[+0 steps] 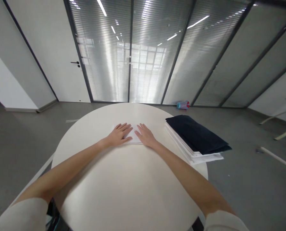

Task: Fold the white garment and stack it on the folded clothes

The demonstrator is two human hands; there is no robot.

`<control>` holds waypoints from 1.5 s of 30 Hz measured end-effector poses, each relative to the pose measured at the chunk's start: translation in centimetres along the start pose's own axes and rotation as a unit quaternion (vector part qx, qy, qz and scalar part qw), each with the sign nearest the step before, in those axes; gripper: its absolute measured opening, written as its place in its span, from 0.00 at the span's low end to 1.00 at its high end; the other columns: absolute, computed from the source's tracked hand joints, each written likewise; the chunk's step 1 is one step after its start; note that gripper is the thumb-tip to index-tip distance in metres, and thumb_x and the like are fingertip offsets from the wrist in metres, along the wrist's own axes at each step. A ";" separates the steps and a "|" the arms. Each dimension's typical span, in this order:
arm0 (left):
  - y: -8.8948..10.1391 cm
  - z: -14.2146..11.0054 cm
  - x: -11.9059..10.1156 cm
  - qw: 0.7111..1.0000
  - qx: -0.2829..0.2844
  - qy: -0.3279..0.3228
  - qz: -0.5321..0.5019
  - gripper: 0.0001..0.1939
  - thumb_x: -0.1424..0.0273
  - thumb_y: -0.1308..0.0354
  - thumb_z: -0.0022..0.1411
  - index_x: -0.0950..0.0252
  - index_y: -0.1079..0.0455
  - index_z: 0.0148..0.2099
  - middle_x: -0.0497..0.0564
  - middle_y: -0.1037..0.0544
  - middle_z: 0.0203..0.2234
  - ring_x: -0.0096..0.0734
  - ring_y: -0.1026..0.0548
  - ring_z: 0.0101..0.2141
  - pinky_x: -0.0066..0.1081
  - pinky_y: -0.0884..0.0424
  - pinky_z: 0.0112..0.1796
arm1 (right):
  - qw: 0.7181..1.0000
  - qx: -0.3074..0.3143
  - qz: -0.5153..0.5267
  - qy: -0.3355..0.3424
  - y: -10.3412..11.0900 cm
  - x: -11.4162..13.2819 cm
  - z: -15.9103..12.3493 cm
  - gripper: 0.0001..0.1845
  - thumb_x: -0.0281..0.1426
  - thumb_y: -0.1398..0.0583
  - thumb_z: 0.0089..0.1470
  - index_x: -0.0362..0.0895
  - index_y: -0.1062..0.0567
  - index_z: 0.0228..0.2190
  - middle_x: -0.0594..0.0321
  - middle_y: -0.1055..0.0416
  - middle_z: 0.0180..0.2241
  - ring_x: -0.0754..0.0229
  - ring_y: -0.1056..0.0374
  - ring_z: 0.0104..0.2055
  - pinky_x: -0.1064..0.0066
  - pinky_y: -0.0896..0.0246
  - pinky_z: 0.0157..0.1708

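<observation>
A small flat white piece, folded cloth or paper (135, 138), lies on the round white table (128, 186); I cannot tell which material it is. My left hand (120, 134) rests flat on its left part, fingers spread and pointing away from me. On its right part lies my right hand (146, 135), palm down with the fingers stretched out. Between the two hands a strip of the white piece shows, and its near edge runs just below them. The palms hide the rest.
At the table's right edge sits a stack of folded white sheets (181, 146), with dark navy ones (197, 133) on top, overhanging the rim. A blue and red cylindrical item (182, 105) lies on the floor by the glass partition (147, 73). A door (54, 51) stands at the left.
</observation>
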State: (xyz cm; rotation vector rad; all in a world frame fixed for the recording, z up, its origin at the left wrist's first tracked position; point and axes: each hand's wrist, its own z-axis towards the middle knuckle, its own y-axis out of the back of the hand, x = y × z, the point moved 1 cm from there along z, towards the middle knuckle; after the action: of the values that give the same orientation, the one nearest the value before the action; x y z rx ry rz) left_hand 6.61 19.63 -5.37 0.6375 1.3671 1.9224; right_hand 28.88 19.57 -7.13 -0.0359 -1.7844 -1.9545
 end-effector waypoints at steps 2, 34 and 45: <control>1.0 -0.3 -0.5 0.997 -0.016 -0.074 0.021 0.31 0.49 0.50 0.68 0.62 0.36 0.65 0.62 0.32 0.61 0.50 0.32 0.57 0.47 0.38 0.56 | 0.995 -0.014 0.024 -0.092 0.6 -0.8 0.5 0.38 0.47 0.57 0.67 0.33 0.47 0.67 0.42 0.49 0.68 0.46 0.54 0.71 0.55 0.57 0.66; 5.2 20.6 -14.7 0.878 -0.386 -0.284 0.008 0.12 0.75 0.51 0.73 0.58 0.29 0.50 0.50 0.21 0.41 0.32 0.24 0.43 0.36 0.37 0.42 | 0.846 -0.481 0.146 -0.178 23.6 -12.3 -14.8 0.14 0.36 0.39 0.43 0.46 0.28 0.35 0.62 0.30 0.34 0.56 0.35 0.34 0.66 0.38 0.35; 1.0 20.4 -18.5 0.924 -0.264 -0.219 -0.171 0.20 0.61 0.57 0.73 0.62 0.29 0.55 0.59 0.26 0.52 0.42 0.31 0.55 0.43 0.41 0.55 | 0.934 -0.321 -0.034 -0.153 21.1 -16.2 -17.2 0.20 0.49 0.42 0.55 0.47 0.22 0.38 0.50 0.30 0.49 0.46 0.38 0.59 0.54 0.44 0.59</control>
State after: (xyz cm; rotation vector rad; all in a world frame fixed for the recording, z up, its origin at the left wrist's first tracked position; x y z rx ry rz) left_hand 33.05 17.69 2.15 0.4783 0.5919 1.6292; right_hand 56.07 8.21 4.54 -0.5271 -1.2371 -2.6150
